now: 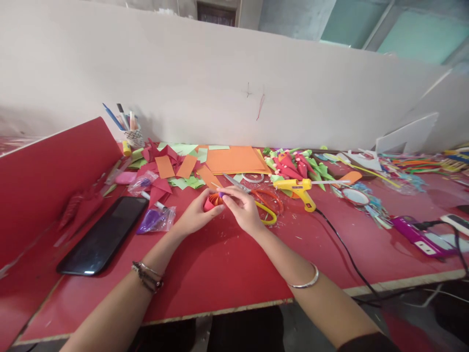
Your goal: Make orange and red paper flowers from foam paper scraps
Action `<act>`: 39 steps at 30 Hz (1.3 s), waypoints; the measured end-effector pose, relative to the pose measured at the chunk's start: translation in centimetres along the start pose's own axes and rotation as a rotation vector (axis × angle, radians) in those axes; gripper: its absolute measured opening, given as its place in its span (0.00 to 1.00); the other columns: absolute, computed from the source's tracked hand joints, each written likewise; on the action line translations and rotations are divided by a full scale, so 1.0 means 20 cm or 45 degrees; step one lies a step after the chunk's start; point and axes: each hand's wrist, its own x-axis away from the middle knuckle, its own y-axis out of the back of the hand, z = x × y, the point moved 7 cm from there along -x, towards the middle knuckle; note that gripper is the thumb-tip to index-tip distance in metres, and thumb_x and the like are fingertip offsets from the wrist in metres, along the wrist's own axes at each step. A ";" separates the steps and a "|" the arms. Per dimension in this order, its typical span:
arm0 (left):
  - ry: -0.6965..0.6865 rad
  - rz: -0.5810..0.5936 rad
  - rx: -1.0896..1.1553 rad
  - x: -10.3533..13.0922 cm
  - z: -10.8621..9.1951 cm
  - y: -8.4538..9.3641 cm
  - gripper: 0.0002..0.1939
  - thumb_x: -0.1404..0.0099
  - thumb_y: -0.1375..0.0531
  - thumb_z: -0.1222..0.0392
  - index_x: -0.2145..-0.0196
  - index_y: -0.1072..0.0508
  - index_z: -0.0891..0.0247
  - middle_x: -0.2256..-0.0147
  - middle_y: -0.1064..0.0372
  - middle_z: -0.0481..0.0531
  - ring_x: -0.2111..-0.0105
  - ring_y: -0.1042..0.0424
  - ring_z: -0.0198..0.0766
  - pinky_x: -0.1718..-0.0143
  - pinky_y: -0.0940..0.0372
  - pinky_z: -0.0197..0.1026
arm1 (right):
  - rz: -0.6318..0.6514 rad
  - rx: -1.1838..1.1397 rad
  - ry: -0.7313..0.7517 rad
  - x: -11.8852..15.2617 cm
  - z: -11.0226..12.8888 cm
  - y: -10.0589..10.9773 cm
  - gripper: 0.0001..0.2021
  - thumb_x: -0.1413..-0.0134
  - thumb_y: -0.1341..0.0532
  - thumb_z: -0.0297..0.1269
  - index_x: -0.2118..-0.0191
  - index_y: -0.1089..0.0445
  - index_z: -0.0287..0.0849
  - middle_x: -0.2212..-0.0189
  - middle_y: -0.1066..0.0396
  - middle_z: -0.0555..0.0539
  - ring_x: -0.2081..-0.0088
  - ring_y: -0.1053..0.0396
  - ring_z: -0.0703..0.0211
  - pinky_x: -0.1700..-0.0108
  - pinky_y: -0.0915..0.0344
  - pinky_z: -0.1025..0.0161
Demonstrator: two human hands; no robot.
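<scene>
Left hand and right hand were brought together above the red table, and a red paper roll was held between them, near the table's middle. On the table's far side, orange sheets were stacked, and to their right red and green cones were heaped. To the left, a phone was laid flat. Beyond the right hand, a glue gun and scissors were left lying, neither being gripped. From the heap it was judged that many similar pieces had been shaped, while the loose red paper and orange cards were taken to be unused. The piece in hand was judged partly made: its red outside was curved round and orange folds were seen within, but whether it had been glued could not be told. Both forearms were reached forward from the near edge and angled inward until the fingertips almost met. The left fingers were curled round the roll, its thumb laid along the near side. By the right thumb and fingers, pressed together over the roll's open end, a purple bit was apparently pinched.
</scene>
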 end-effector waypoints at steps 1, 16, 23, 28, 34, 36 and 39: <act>-0.007 0.002 -0.011 0.00 0.00 0.00 0.14 0.41 0.47 0.55 0.58 0.39 0.62 0.62 0.37 0.48 0.62 0.37 0.34 0.59 0.41 0.36 | 0.006 -0.003 -0.004 0.00 0.00 0.00 0.10 0.47 0.46 0.38 0.59 0.31 0.49 0.61 0.33 0.49 0.58 0.34 0.60 0.55 0.36 0.61; -0.163 -0.223 -0.411 0.02 0.00 0.03 0.19 0.44 0.44 0.61 0.55 0.45 0.62 0.58 0.37 0.55 0.61 0.34 0.38 0.62 0.38 0.40 | 0.006 -0.031 -0.042 0.00 -0.02 0.00 0.14 0.49 0.44 0.40 0.55 0.33 0.49 0.60 0.35 0.48 0.58 0.36 0.60 0.56 0.37 0.61; -0.271 -0.210 -0.611 0.03 -0.01 0.02 0.24 0.42 0.46 0.62 0.49 0.49 0.64 0.52 0.41 0.61 0.53 0.38 0.42 0.54 0.41 0.45 | -0.052 -0.055 -0.098 0.00 -0.03 0.02 0.15 0.51 0.43 0.41 0.55 0.33 0.48 0.61 0.35 0.47 0.60 0.35 0.61 0.57 0.36 0.62; -0.287 -0.217 -0.680 0.03 0.01 0.03 0.25 0.43 0.47 0.65 0.48 0.49 0.66 0.51 0.42 0.64 0.50 0.41 0.44 0.52 0.42 0.47 | -0.052 -0.031 -0.113 -0.01 -0.05 0.03 0.12 0.50 0.43 0.40 0.60 0.30 0.46 0.62 0.33 0.47 0.59 0.35 0.60 0.57 0.36 0.63; -0.373 -0.233 -0.764 0.03 0.00 0.02 0.26 0.43 0.48 0.67 0.47 0.51 0.66 0.51 0.43 0.64 0.50 0.41 0.44 0.52 0.41 0.48 | -0.075 -0.153 -0.196 0.00 -0.09 0.02 0.14 0.51 0.43 0.41 0.56 0.32 0.46 0.57 0.33 0.46 0.56 0.34 0.58 0.55 0.36 0.61; -0.389 -0.244 -0.760 0.03 0.00 0.01 0.26 0.44 0.48 0.68 0.47 0.51 0.65 0.51 0.43 0.63 0.50 0.41 0.44 0.52 0.41 0.47 | -0.073 -0.140 -0.193 0.00 -0.09 0.02 0.14 0.50 0.43 0.41 0.57 0.32 0.45 0.56 0.33 0.46 0.55 0.35 0.58 0.55 0.37 0.61; -0.390 -0.247 -0.740 0.02 0.00 0.00 0.26 0.43 0.48 0.67 0.47 0.51 0.65 0.51 0.43 0.63 0.50 0.41 0.44 0.52 0.42 0.48 | -0.064 -0.138 -0.199 0.00 -0.09 0.02 0.14 0.51 0.43 0.41 0.57 0.32 0.45 0.56 0.33 0.47 0.55 0.35 0.58 0.55 0.37 0.61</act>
